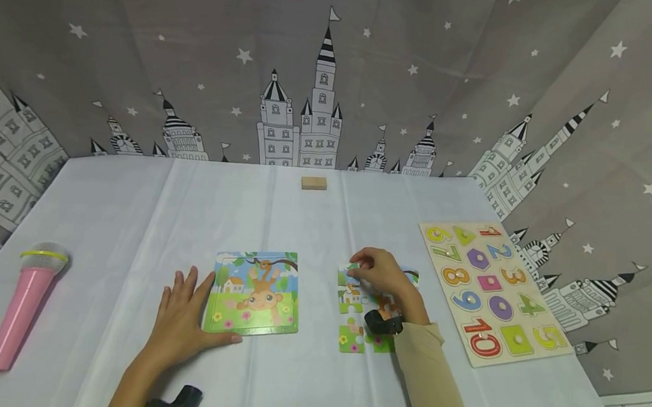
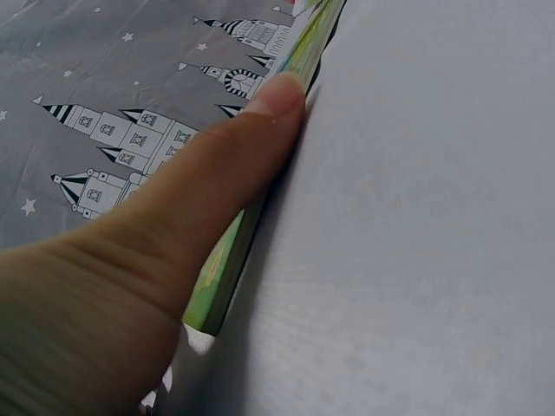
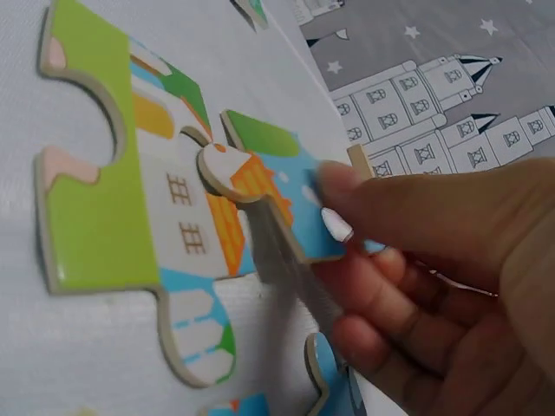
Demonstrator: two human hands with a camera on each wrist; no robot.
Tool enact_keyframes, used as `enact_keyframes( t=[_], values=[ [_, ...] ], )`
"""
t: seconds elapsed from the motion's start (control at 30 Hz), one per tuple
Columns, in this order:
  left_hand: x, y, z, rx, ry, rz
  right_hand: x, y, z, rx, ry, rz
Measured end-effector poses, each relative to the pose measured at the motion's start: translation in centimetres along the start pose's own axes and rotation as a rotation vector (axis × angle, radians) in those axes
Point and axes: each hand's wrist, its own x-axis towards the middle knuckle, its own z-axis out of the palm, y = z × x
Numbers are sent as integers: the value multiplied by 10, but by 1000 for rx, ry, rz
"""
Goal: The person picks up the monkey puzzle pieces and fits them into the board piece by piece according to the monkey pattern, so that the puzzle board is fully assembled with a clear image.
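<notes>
My left hand (image 1: 181,320) spreads its straight fingers at the left edge of a square puzzle board (image 1: 252,293) with a monkey picture, its thumb (image 2: 234,152) along the near edge. In the right wrist view, my right hand (image 3: 408,269) pinches a blue-and-orange puzzle piece (image 3: 290,195) between thumb and fingers. That piece is tilted up, its tab over a green piece with a house (image 3: 186,199). In the head view the right hand is above several loose puzzle pieces (image 1: 352,338), and hides part of them.
A pink toy microphone (image 1: 24,307) lies at the far left. On the right is a wooden number puzzle board (image 1: 493,296). A small wooden block (image 1: 313,183) sits near the white table's (image 1: 216,207) back edge, before a grey castle-print cloth (image 1: 407,50).
</notes>
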Motion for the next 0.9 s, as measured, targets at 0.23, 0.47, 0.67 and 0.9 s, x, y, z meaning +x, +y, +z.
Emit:
enact_keyframes(
  t=[0.23, 0.47, 0.67, 0.9],
  values=[
    [1, 1, 1, 2, -9, 3, -1, 2, 2, 151, 17, -20],
    [0, 2, 1, 6, -14, 1, 5, -16, 15, 367, 20, -84],
    [0, 1, 0, 19, -13, 2, 19, -43, 42, 456, 31, -80],
    [0, 0, 1, 24, -13, -1, 40, -75, 78, 424, 30, -78]
  ],
)
